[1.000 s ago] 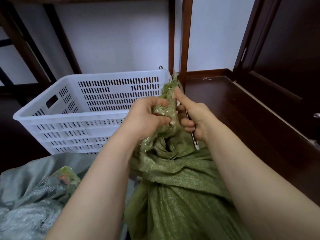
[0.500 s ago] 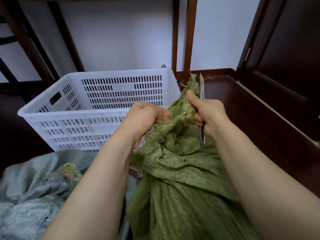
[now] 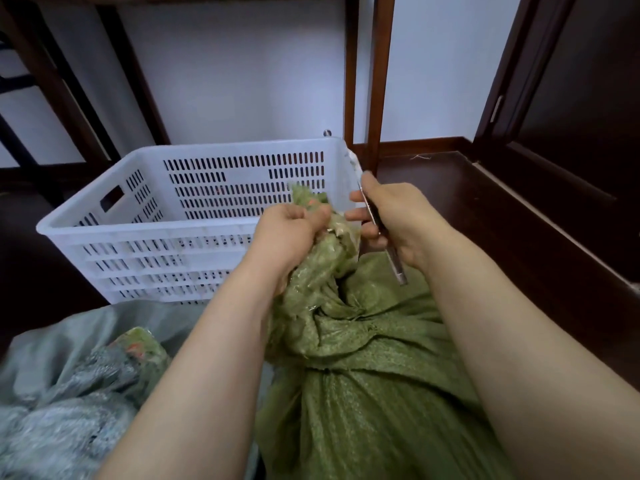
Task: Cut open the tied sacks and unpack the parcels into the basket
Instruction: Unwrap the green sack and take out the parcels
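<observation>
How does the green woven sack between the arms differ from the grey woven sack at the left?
The green woven sack looks full, neck up; the grey woven sack lies slack and crumpled. The left hand grips the green sack's bunched neck, with the right hand's slim metal cutter beside it; no hand touches the grey sack. Both look like glossy woven plastic.

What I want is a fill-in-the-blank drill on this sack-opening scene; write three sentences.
The sack whose neck the left hand grips is ____ in colour. The slim cutter is held in the ____ hand. The slotted basket behind the sack is ____.
Missing: green; right; white.
</observation>
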A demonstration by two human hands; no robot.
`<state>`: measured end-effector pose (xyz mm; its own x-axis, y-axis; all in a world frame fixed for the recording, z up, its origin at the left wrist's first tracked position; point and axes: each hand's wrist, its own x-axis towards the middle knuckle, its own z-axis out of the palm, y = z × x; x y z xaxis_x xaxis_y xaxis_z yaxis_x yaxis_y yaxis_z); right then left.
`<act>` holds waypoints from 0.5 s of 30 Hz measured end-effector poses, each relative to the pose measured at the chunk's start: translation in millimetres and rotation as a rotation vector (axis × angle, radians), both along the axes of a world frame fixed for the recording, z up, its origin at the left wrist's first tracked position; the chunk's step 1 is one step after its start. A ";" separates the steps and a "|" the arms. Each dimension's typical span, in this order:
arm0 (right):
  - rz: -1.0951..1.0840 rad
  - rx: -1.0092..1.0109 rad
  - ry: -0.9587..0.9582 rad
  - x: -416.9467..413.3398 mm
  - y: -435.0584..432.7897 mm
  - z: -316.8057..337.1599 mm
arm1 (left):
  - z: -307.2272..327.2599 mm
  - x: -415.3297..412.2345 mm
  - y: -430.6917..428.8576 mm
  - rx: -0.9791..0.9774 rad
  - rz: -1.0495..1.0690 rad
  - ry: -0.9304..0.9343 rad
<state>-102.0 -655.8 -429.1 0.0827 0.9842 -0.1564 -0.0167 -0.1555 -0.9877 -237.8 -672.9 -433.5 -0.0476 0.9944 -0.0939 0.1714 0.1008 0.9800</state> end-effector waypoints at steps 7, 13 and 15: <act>0.250 0.112 -0.617 14.9 -21.9 38.1 | -11.0 -13.7 15.3 0.016 0.173 -0.116; 0.337 0.160 -1.041 4.0 -31.0 47.9 | -19.4 -19.9 23.4 0.157 0.208 0.020; 0.306 0.167 -1.099 0.5 -30.3 47.0 | -20.3 -19.5 24.4 0.201 0.219 0.064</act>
<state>-101.6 -686.2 -382.1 -0.1528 0.9882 -0.0136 0.8812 0.1300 -0.4546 -257.2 -648.5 -453.8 -0.2628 0.9581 0.1141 0.2287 -0.0530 0.9721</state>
